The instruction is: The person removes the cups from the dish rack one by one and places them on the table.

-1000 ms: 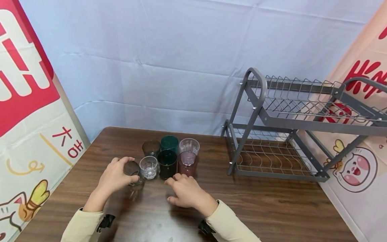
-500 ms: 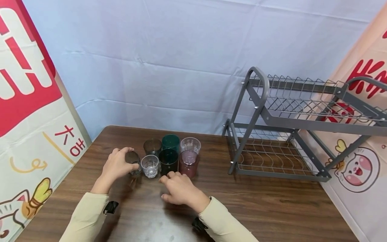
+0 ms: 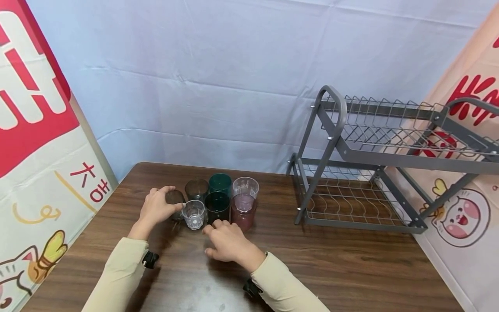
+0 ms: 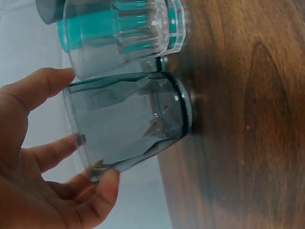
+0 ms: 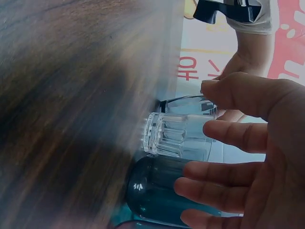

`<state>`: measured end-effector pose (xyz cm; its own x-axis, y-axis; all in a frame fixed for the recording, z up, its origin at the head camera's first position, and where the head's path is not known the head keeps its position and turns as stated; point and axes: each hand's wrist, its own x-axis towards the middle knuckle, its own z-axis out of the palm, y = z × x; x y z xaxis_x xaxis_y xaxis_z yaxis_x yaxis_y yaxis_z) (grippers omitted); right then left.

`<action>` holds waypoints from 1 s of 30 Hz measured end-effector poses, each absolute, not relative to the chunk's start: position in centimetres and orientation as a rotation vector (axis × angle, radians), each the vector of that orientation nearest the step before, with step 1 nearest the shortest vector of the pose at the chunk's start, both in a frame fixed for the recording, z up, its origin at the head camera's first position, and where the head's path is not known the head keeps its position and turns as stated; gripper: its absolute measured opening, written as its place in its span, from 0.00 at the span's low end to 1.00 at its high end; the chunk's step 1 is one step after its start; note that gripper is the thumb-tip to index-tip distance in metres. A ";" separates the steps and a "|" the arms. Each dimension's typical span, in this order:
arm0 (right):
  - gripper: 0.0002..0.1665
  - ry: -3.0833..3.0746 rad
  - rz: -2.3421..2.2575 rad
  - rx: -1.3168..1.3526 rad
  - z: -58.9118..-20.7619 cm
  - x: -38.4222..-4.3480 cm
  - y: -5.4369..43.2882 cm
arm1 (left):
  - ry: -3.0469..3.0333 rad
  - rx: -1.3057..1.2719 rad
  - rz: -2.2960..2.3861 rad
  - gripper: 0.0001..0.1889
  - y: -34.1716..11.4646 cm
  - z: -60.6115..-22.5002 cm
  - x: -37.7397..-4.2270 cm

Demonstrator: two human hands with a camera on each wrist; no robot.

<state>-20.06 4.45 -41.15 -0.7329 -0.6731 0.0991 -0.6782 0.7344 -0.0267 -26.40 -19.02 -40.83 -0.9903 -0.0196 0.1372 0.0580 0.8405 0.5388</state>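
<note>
My left hand (image 3: 157,207) grips a smoky grey glass (image 4: 128,119) by its rim, thumb on the near side and fingers round the far side. The glass stands upright at the left end of the front row. Right beside it is a small clear glass (image 3: 194,216) with a fluted base. My right hand (image 3: 231,243) hovers in front of the row, its fingers loosely bent and holding nothing. In the right wrist view those fingers overlap the dark green glass (image 5: 152,183) and the clear glass. A pink glass (image 3: 243,214) ends the front row.
Behind the front row stand a brown glass (image 3: 196,188), a teal glass (image 3: 220,183) and a clear tumbler (image 3: 246,185). A grey two-tier metal rack (image 3: 335,149) is on the right of the wooden table (image 3: 331,268). A pale cloth (image 3: 234,86) hangs behind.
My left hand has shifted the smoky glass right and slightly back, up against the small clear glass. My right hand has drifted a little left.
</note>
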 end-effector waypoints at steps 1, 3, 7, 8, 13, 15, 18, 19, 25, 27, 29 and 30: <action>0.26 -2.849 0.089 1.110 -41.2 -20.1 4.4 | -2.880 -0.023 -0.854 0.37 -19.0 -40.9 -26.4; 0.26 -2.852 0.081 1.109 -41.2 -20.1 4.3 | -2.879 -0.015 -0.863 0.36 -19.0 -41.0 -26.5; 0.26 -2.859 0.069 1.099 -41.3 -20.3 4.1 | -2.887 -0.016 -0.880 0.36 -18.9 -41.1 -26.9; 0.27 -2.861 0.063 1.096 -41.4 -20.3 4.0 | -2.891 -0.019 -0.883 0.36 -18.9 -41.1 -26.9; 0.27 -2.872 0.049 1.095 -41.2 -20.0 4.2 | -2.898 -0.045 -0.909 0.38 -18.9 -41.3 -26.6; 0.28 -2.873 0.053 1.090 -41.1 -19.6 4.5 | -2.875 -0.051 -0.928 0.38 -19.2 -41.3 -26.2; 0.27 -2.875 0.077 1.059 -41.0 -19.0 5.3 | -2.811 -0.069 -0.934 0.38 -19.6 -41.4 -25.2; 0.27 -2.873 0.090 1.045 -40.9 -18.9 5.6 | -2.783 -0.071 -0.923 0.36 -19.7 -41.4 -24.9; 0.24 -2.834 0.187 1.014 -40.8 -17.8 7.8 | -2.670 -0.094 -0.823 0.27 -19.3 -41.8 -22.5; 0.22 -2.797 0.220 1.002 -40.8 -17.3 9.0 | -2.648 -0.087 -0.796 0.25 -18.8 -41.9 -21.4; 0.21 -2.755 0.254 0.984 -40.8 -16.7 10.5 | -2.620 -0.083 -0.771 0.23 -18.4 -42.1 -20.3; 0.20 -2.735 0.276 0.975 -40.7 -16.4 11.3 | -2.611 -0.080 -0.761 0.23 -18.2 -42.1 -19.7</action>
